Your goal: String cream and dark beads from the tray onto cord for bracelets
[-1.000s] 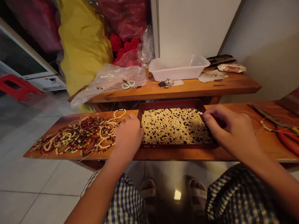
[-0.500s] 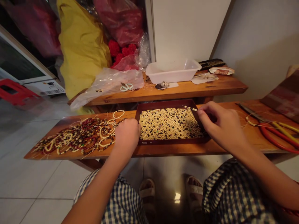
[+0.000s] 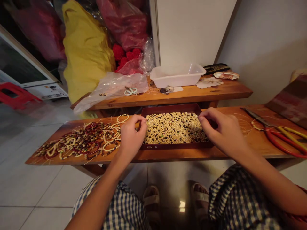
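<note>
Two hands work the bead tray (image 3: 172,108) at my counter's (image 3: 168,155) middle: left hand (image 3: 130,135) and right hand (image 3: 222,132) pinch closed; contents unclear. Tiny, slippery beads (image 3: 174,129) likely need fingertip grips.

Both forearms reach forward from the lap, bare to the elbow, and cross the near edge of the table. The left hand (image 3: 130,137) is curled palm down, knuckles up, with thumb and forefinger pinched together at their tips. The right hand (image 3: 222,132) lies farther right, wrist bent inward, its fingers bunched and the forefinger and thumb closed tip to tip pointing left. The two hands are well apart, at about the same depth along the table.
</note>
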Tool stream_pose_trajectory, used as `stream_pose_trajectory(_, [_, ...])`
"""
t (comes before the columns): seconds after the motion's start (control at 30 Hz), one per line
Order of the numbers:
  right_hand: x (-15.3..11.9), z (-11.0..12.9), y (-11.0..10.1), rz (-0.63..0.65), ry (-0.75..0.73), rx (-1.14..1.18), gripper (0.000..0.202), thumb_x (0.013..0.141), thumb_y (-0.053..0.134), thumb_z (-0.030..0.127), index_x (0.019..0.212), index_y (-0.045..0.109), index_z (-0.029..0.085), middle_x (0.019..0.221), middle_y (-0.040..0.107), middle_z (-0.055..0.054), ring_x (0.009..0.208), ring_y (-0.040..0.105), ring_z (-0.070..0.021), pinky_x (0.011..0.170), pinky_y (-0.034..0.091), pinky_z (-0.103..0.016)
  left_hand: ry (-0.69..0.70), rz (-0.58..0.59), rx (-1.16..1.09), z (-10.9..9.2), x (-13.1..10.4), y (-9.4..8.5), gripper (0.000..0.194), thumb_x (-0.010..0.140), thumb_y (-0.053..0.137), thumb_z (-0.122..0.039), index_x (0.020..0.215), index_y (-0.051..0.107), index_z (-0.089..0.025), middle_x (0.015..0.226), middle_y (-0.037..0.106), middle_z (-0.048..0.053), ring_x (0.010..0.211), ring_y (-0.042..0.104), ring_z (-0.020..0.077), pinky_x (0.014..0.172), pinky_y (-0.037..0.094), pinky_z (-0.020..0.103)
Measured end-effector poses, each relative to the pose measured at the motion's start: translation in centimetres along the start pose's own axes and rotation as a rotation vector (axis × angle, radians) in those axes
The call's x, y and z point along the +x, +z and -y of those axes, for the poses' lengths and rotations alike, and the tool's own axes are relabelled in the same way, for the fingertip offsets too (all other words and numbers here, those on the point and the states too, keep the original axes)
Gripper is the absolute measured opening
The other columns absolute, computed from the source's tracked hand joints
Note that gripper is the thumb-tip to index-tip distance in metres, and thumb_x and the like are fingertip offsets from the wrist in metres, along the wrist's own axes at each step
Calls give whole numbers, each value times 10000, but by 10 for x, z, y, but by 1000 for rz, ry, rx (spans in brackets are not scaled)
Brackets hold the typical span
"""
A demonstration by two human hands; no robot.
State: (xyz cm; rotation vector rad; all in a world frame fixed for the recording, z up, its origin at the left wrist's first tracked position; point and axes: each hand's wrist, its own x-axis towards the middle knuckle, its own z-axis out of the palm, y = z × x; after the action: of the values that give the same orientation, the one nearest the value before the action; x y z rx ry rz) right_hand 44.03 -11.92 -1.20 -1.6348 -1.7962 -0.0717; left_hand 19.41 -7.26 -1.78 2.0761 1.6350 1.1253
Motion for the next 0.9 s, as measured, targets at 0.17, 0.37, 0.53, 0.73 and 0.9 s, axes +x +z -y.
stream_pose_trajectory(0.17, [1,12,5,70,-117,69,132,846,479,252,818,594,194,601,605,9,517,515,-123,532,346,-244,-362,258,-1104,-15,5,14,55,797,516,-198,807,535,-148,765,647,31,779,636,140,807,487,306])
stream_pose_trajectory(0.37, [2,19,9,23,-255,115,109,851,488,213,848,596,193,697,655,-7,587,576,-123,588,409,-239,-621,473,-1452,-24,11,29,66,781,560,-190,830,542,-149,599,483,-44,445,393,35,442,300,167])
stream_pose_trajectory(0.53, [2,14,17,3,-315,25,139,858,478,211,898,610,190,795,691,-48,658,624,-153,621,433,-261,-679,603,-1574,-23,14,35,69,804,572,-215,823,533,-161,511,285,-80,417,306,43,422,245,167])
stream_pose_trajectory(0.73, [2,17,24,8,-379,-151,178,867,444,199,893,620,188,834,704,-70,705,633,-176,612,417,-272,-675,688,-1612,-25,14,40,54,826,559,-207,838,537,-159,494,198,-92,397,265,43,406,214,162])
stream_pose_trajectory(0.9, [1,20,22,0,-431,-225,199,831,447,132,892,628,186,847,712,-68,683,631,-185,595,408,-285,-693,679,-1592,-26,16,42,50,837,553,-203,824,533,-159,480,180,-95,388,241,42,402,202,164])
